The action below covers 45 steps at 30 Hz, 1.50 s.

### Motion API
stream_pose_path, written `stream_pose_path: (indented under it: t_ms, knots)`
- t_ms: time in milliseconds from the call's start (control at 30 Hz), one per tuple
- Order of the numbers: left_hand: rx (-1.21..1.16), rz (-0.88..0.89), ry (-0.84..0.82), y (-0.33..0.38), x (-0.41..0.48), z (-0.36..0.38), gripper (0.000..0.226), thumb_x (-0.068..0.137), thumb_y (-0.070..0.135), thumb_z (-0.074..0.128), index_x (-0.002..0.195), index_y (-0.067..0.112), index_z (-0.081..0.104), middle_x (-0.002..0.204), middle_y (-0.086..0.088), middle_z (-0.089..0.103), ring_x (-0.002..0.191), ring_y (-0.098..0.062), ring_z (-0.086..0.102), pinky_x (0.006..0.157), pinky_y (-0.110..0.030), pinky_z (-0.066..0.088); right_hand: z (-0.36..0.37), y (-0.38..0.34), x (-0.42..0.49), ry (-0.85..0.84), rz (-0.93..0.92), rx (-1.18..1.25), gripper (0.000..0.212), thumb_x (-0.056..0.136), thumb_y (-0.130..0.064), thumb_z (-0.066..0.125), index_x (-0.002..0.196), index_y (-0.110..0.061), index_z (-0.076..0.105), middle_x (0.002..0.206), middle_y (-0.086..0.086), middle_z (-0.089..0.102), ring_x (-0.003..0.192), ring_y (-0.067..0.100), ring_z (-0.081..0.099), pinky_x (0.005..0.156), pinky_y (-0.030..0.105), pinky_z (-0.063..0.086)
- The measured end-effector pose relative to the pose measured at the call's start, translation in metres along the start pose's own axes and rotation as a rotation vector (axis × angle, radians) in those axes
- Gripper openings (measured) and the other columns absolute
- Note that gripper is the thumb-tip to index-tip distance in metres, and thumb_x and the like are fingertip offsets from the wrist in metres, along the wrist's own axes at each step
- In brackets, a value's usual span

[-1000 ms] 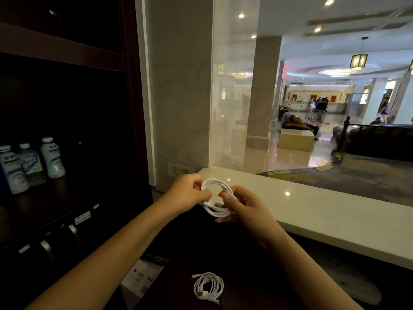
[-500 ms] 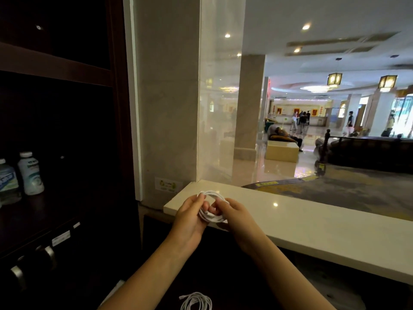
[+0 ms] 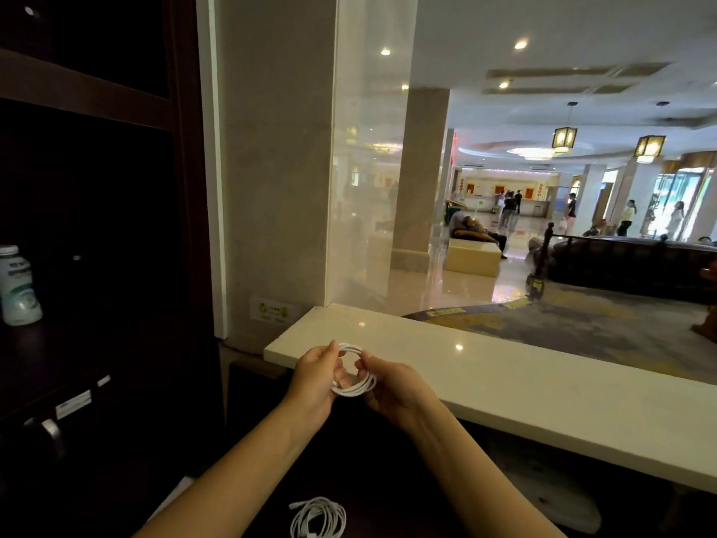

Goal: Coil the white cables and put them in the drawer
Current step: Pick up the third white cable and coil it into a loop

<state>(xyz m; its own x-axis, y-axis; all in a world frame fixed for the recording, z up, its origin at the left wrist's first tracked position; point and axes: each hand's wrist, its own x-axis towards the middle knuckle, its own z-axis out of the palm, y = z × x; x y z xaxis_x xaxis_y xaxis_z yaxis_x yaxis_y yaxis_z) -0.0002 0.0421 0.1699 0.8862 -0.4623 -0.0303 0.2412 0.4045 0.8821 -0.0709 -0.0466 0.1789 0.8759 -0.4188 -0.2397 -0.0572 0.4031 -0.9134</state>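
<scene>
While left grip [image 3: 316, 378] and right grip [image 3: 394, 388] pinch one cable coil [image 3: 359, 389], a second coil [image 3: 319, 518] lies below.

Behind the left grip [image 3: 316, 376] and the right grip [image 3: 392, 390], both wrists are bare. The two slender forearms are bare too, down to the edge of view.

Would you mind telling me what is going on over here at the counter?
A person holds a small white cable coil in both hands. The left hand and right hand each pinch a side of the loop, just in front of the pale counter ledge. A second coil lies on the dark desk below. Neither coil is in a drawer yet.
</scene>
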Motion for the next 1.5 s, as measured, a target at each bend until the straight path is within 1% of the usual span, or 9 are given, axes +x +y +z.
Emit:
stream_pose_path:
  t_ms: [133,267,500,633,733,1033,1233,1367,1500]
  knots:
    - [-0.019,-0.256,-0.048,-0.024,0.006,-0.035,0.031,0.098,0.013,0.037,0.072,0.005,0.05,0.034,0.003,0.041,0.028,-0.006,0.038,0.037,-0.017,0.036,-0.013,0.039,0.017,-0.008,0.079,-0.177,0.026,0.091,-0.022,0.053,0.069,-0.013,0.062,0.048,-0.006,0.06,0.042,0.003,0.052,0.042,0.014,0.037]
    - [0.112,-0.514,-0.081,-0.065,0.01,-0.078,0.022,0.095,0.013,0.044,0.083,0.003,0.06,0.069,-0.007,0.053,0.062,-0.017,0.053,0.05,-0.027,0.055,-0.029,0.09,0.031,0.088,0.127,-0.436,0.026,0.091,-0.017,0.055,0.067,-0.008,0.059,0.053,0.003,0.054,0.038,0.007,0.046,0.038,0.016,0.036]
    - [0.682,-0.472,-0.019,-0.138,0.029,-0.117,0.025,0.088,-0.004,0.043,0.073,0.008,0.059,0.071,-0.01,0.055,0.066,-0.019,0.055,0.065,-0.033,0.047,-0.044,0.18,0.075,0.151,0.142,-0.766,0.041,0.089,-0.014,0.055,0.048,-0.014,0.046,0.044,-0.001,0.047,0.04,0.007,0.044,0.042,0.02,0.035]
    - [1.141,-0.375,0.026,-0.18,0.033,-0.143,0.023,0.087,0.007,0.051,0.103,0.008,0.068,0.107,-0.014,0.068,0.1,-0.028,0.062,0.08,-0.031,0.047,-0.045,0.23,0.087,0.213,0.142,-0.91,0.028,0.086,-0.025,0.056,0.06,-0.019,0.049,0.07,0.006,0.059,0.069,0.019,0.057,0.063,0.028,0.044]
    - [1.306,-0.363,0.055,-0.204,0.032,-0.161,0.028,0.087,0.014,0.052,0.113,0.015,0.064,0.125,-0.017,0.055,0.112,-0.032,0.055,0.093,-0.033,0.046,-0.047,0.248,0.089,0.261,0.138,-1.0,0.019,0.088,-0.019,0.054,0.099,-0.003,0.055,0.111,0.018,0.056,0.095,0.032,0.059,0.074,0.032,0.044]
    - [1.229,-0.534,0.118,-0.229,0.037,-0.174,0.05,0.095,0.038,0.037,0.13,0.004,0.05,0.133,-0.027,0.044,0.121,-0.041,0.046,0.105,-0.04,0.038,-0.066,0.27,0.103,0.276,0.14,-1.032,0.051,0.088,-0.034,0.055,0.124,-0.001,0.041,0.13,0.019,0.038,0.111,0.037,0.052,0.092,0.041,0.046]
    - [1.088,-0.571,0.105,-0.252,0.052,-0.171,0.089,0.063,0.078,0.025,0.122,0.021,0.059,0.129,-0.017,0.054,0.117,-0.034,0.053,0.102,-0.046,0.044,-0.059,0.276,0.119,0.204,0.151,-1.047,0.053,0.091,-0.023,0.051,0.136,-0.003,0.032,0.136,0.021,0.032,0.107,0.038,0.055,0.087,0.035,0.045]
    - [1.145,-0.599,0.036,-0.232,0.05,-0.158,0.062,0.074,0.045,0.054,0.129,0.017,0.051,0.135,-0.019,0.043,0.121,-0.036,0.048,0.103,-0.043,0.043,-0.055,0.276,0.124,0.24,0.218,-0.982,0.051,0.088,-0.016,0.053,0.131,0.002,0.034,0.135,0.023,0.033,0.109,0.039,0.053,0.088,0.034,0.044]
    - [1.175,-0.564,-0.015,-0.224,0.058,-0.154,0.045,0.089,0.021,0.045,0.131,0.005,0.044,0.135,-0.022,0.038,0.117,-0.037,0.049,0.097,-0.035,0.044,-0.046,0.269,0.125,0.3,0.267,-0.866,0.039,0.086,-0.018,0.051,0.12,0.0,0.044,0.128,0.02,0.045,0.108,0.034,0.054,0.088,0.032,0.045]
